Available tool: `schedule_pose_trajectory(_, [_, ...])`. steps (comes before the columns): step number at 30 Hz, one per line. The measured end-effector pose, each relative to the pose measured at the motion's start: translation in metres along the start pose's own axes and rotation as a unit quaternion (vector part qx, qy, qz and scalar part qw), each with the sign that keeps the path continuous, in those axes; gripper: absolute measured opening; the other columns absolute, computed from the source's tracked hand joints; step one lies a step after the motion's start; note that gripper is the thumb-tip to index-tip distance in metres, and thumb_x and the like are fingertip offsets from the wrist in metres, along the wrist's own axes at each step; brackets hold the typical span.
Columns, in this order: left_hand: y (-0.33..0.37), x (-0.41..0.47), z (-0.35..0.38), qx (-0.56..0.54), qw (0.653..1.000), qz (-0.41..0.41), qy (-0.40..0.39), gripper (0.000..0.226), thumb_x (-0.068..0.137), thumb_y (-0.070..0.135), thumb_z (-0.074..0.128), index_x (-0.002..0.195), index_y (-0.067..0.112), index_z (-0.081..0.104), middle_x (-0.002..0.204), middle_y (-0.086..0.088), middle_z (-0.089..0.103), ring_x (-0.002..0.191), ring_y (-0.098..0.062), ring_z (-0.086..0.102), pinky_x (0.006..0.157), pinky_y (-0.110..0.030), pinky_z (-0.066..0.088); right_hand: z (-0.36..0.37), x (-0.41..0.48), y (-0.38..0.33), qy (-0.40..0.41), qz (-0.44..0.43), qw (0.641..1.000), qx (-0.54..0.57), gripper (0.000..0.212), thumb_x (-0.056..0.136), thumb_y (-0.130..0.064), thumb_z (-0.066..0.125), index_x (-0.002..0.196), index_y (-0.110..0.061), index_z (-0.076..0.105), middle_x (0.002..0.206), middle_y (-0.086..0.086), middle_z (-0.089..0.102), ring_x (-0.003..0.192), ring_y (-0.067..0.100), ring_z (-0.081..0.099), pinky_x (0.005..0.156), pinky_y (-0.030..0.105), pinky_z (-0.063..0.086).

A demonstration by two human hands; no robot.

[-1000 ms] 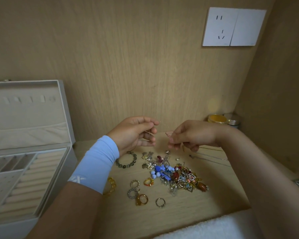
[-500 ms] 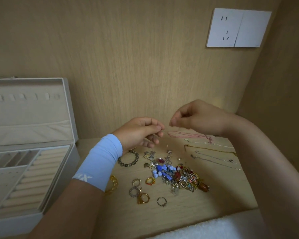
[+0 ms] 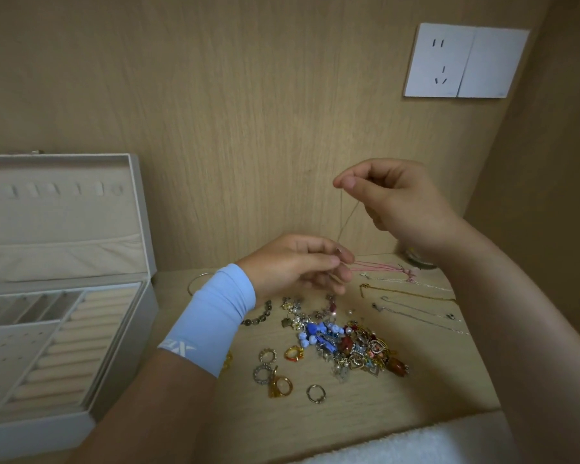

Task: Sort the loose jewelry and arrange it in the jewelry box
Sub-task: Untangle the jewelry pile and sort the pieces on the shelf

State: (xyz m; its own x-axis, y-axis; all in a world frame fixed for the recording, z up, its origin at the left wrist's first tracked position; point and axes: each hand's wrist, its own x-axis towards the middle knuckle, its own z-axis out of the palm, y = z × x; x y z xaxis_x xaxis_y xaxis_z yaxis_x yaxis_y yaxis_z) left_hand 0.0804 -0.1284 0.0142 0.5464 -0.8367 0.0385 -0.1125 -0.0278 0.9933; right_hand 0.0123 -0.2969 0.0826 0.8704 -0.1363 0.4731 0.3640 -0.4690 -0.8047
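The right hand (image 3: 395,202) had risen well above the left hand (image 3: 295,262), both pinching a thin chain (image 3: 350,222), likely straightening it for the jewelry box (image 3: 128,356).

The open white jewelry box (image 3: 140,309) stands at the left of the wooden desk (image 3: 432,383); right of it lies the mixed heap of loose jewelry (image 3: 349,343), thin chain necklaces (image 3: 409,294) behind it, metal rings (image 3: 277,386) in front

Light wooden shelf (image 3: 416,393), open jewelry box (image 3: 121,363), jewelry heap (image 3: 345,343), loose rings (image 3: 315,394), thin chains (image 3: 412,293)
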Motion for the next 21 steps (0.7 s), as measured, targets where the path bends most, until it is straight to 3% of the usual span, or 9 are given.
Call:
schedule_pose_trajectory(4, [-0.002, -0.005, -0.005, 0.061, 0.998, -0.03, -0.015, 0.017, 0.098, 0.003, 0.051, 0.101, 0.008, 0.067, 0.089, -0.003, 0.074, 0.09, -0.019, 0.07, 0.086, -0.024, 0.053, -0.005, 0.002, 0.002, 0.043, 0.002, 0.999, 0.009, 0.016, 0.1, -0.013, 0.059, 0.104, -0.004, 0.071, 0.049, -0.027, 0.055, 0.046, -0.01, 0.052, 0.047, 0.005, 0.039])
schedule_pose_trajectory(7, [-0.005, -0.01, -0.011, 0.067, 0.994, -0.076, -0.035, 0.018, 0.1, 0.004, 0.047, 0.096, 0.007, 0.065, 0.091, -0.006, 0.074, 0.089, -0.021, 0.07, 0.084, -0.028, 0.055, -0.013, 0.003, 0.008, 0.051, 0.031, 0.998, -0.009, 0.016, 0.099, -0.017, 0.06, 0.101, -0.009, 0.073, 0.049, -0.026, 0.054, 0.045, -0.008, 0.05, 0.046, 0.006, 0.037])
schedule_pose_trajectory(9, [-0.007, -0.014, -0.018, 0.052, 0.992, -0.109, -0.028, 0.02, 0.102, 0.006, 0.044, 0.094, 0.009, 0.062, 0.091, -0.007, 0.073, 0.087, -0.025, 0.07, 0.086, -0.035, 0.055, -0.018, 0.004, 0.016, 0.022, 0.057, 0.996, -0.072, 0.016, 0.099, -0.02, 0.061, 0.094, -0.014, 0.075, 0.06, -0.024, 0.061, 0.054, -0.008, 0.055, 0.054, 0.005, 0.037])
schedule_pose_trajectory(11, [-0.007, -0.018, -0.026, 0.029, 0.99, -0.136, -0.01, 0.018, 0.102, 0.008, 0.044, 0.095, 0.009, 0.061, 0.086, -0.007, 0.069, 0.079, -0.024, 0.068, 0.081, -0.038, 0.055, -0.023, 0.004, 0.023, -0.038, 0.1, 0.982, -0.157, 0.017, 0.098, -0.019, 0.061, 0.09, -0.017, 0.076, 0.074, -0.022, 0.067, 0.077, -0.011, 0.062, 0.063, 0.005, 0.038])
schedule_pose_trajectory(15, [0.001, -0.025, -0.036, -0.024, 0.987, -0.157, -0.008, 0.026, 0.098, -0.005, 0.04, 0.107, 0.002, 0.064, 0.081, -0.007, 0.062, 0.07, -0.017, 0.061, 0.062, -0.028, 0.054, -0.02, -0.001, 0.033, -0.249, 0.189, 0.888, -0.337, 0.01, 0.091, -0.028, 0.07, 0.089, -0.025, 0.08, 0.072, -0.017, 0.064, 0.064, 0.004, 0.058, 0.057, 0.017, 0.041])
schedule_pose_trajectory(18, [0.006, -0.028, -0.04, 0.005, 0.988, -0.155, -0.022, 0.039, 0.093, -0.018, 0.039, 0.117, 0.0, 0.063, 0.087, -0.005, 0.064, 0.074, -0.013, 0.063, 0.063, -0.022, 0.054, -0.002, -0.002, 0.039, -0.329, 0.218, 0.847, -0.357, 0.009, 0.086, -0.036, 0.075, 0.085, -0.029, 0.08, 0.071, -0.006, 0.061, 0.059, 0.017, 0.044, 0.053, 0.028, 0.035])
schedule_pose_trajectory(21, [0.012, -0.03, -0.042, 0.048, 0.988, -0.142, -0.04, 0.042, 0.091, -0.022, 0.041, 0.119, 0.002, 0.062, 0.092, -0.004, 0.067, 0.079, -0.011, 0.066, 0.067, -0.018, 0.054, 0.016, -0.005, 0.038, -0.394, 0.214, 0.828, -0.336, 0.01, 0.086, -0.034, 0.075, 0.09, -0.026, 0.08, 0.073, -0.005, 0.067, 0.06, 0.013, 0.051, 0.059, 0.029, 0.039])
